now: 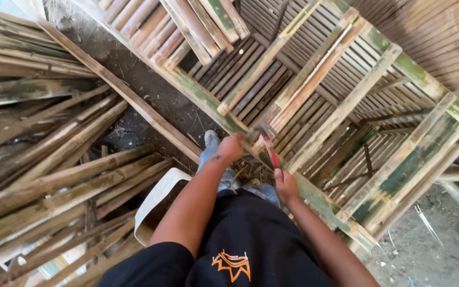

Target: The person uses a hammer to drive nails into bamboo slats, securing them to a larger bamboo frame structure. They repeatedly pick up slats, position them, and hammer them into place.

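Black shirt nearest | right hand (286, 185) clenches red-handled hammer (268, 144) | left hand (231, 147) pinches green-stained bamboo slat frame (314, 196) just beside hammer head | risk: blow glances onto left fingers, being so close | loose bamboo poles (54, 175) left

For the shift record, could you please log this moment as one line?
left hand: steadies bamboo frame | right hand: grips red-handled hammer over frame | bamboo poles: piled at left
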